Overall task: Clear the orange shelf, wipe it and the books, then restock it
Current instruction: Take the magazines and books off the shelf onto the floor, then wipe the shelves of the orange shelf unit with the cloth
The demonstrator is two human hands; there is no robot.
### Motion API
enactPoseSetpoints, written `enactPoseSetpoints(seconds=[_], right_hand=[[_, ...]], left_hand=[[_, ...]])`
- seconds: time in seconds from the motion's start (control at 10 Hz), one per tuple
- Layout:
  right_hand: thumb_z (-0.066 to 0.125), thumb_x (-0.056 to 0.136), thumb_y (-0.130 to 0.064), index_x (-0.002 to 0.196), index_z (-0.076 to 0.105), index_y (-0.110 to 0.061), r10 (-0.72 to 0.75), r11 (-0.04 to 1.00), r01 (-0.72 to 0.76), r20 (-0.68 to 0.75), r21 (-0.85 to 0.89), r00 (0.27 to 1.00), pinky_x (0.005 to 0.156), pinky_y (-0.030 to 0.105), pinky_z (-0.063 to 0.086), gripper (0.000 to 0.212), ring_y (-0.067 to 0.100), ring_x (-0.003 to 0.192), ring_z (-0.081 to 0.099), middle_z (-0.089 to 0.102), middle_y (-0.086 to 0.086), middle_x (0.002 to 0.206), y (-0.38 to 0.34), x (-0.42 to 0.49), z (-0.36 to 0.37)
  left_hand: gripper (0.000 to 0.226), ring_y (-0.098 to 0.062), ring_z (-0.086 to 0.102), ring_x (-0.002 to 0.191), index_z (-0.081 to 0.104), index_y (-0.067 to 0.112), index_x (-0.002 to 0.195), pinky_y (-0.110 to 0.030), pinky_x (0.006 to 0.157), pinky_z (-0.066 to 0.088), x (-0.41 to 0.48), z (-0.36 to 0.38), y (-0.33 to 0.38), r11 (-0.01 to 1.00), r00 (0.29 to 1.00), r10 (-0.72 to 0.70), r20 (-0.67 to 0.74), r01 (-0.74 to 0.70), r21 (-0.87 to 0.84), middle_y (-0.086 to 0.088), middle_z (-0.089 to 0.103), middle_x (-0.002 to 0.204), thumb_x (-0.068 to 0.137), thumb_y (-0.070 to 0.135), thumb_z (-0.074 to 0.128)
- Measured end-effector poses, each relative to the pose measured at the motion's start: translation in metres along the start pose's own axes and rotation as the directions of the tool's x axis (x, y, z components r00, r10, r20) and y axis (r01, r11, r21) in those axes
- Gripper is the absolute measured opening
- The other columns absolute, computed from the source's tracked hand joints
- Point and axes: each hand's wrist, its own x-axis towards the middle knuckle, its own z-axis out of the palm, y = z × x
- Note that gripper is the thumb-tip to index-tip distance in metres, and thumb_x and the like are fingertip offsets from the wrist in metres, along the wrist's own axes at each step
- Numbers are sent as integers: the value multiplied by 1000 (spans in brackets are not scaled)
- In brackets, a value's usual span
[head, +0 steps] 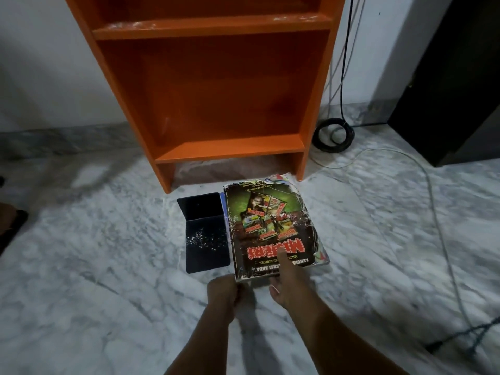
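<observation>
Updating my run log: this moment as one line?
orange shelf: empty | magazine stack: on floor | left hand: grips corner | right hand: pinches edge

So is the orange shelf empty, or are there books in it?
Empty, as far as shown: the orange shelf holds no books; the books lie stacked on the floor before it.

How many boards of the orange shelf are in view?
2: a dusty upper board near the picture's top, and the bottom board lower down. Higher ones may be cropped.
</observation>
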Motion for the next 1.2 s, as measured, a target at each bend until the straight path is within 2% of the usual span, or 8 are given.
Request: enactPoseSetpoints(seconds=[0.1, 0.2, 0.3, 0.5, 0.7, 0.8, 0.9, 1.2], right_hand=[[75, 80, -43, 137, 29, 0, -99, 991, 70, -286, -110, 953, 90, 49, 49, 85, 42, 117, 50, 46, 25, 134, -3, -7, -4], [65, 89, -39, 133, 27, -4, -276, 954, 187, -444, -235, 853, 87, 47, 45, 68, 46, 117, 47, 39, 28, 136, -15, -26, -18], [52, 96, -32, 122, 39, -6, -498, 842, 324, -390, -431, 774, 77, 38, 38, 39, 42, 108, 53, 49, 26, 127, -29, -27, -25], [49, 98, -29, 112, 56, -16, -822, 356, 634, 93, -686, 562, 84, 38, 47, 20, 31, 99, 55, 53, 10, 114, -70, -54, 20], [51, 97, -24, 129, 53, -21, -843, -99, 782, 470, -615, 263, 91, 37, 45, 32, 25, 114, 48, 43, 2, 132, -153, -115, 100], [48, 99, -26, 139, 47, -20, -816, -230, 777, 551, -586, 174, 105, 34, 38, 41, 22, 129, 40, 39, 0, 145, -206, -185, 140], [46, 100, -26, 145, 40, -20, -777, -291, 783, 613, -549, 142, 114, 35, 26, 46, 23, 141, 28, 28, 4, 156, -263, -280, 191], [39, 101, -39, 155, 2, -22, -623, -479, 804, 782, -353, -28, 119, 48, 6, 68, 27, 149, -5, -9, 1, 163, -415, -633, 341]], left_hand=[[27, -25, 58, 71, 62, -2, 118, -25, 58, 45, 5, -1, 13, 996, 993, 92, -74, -90, 28, -24, 66, 108, 96, 6, 50], [37, -38, 61, 114, 55, -4, 132, -34, 75, 51, -21, 0, 40, 974, 964, 193, -182, -167, 152, -24, 58, 133, 100, 11, 45], [31, -38, 58, 116, 60, -3, 123, -36, 85, 48, -37, -2, 58, 880, 895, 394, -210, -301, 367, -23, 61, 125, 99, 9, 45], [31, -31, 60, 100, 59, 4, 121, -30, 75, 40, -77, -1, 120, 553, 700, 713, -51, -516, 654, -16, 63, 116, 91, 2, 51], [25, -31, 55, 105, 58, 5, 115, -43, 88, 47, -109, -23, 249, 161, 338, 938, 80, -628, 761, -13, 59, 115, 98, 15, 42], [44, -35, 48, 126, 54, 2, 131, -48, 108, 37, -171, -46, 328, 104, 258, 964, 59, -575, 812, -18, 53, 137, 102, 29, 33], [55, -35, 42, 134, 46, 5, 141, -46, 114, 32, -244, -79, 416, 86, 262, 963, 66, -530, 844, -17, 45, 148, 103, 38, 24], [54, -29, 26, 147, 31, 8, 151, -48, 120, 21, -530, -207, 681, 64, 94, 995, -28, -397, 915, -13, 27, 160, 106, 37, 25]])
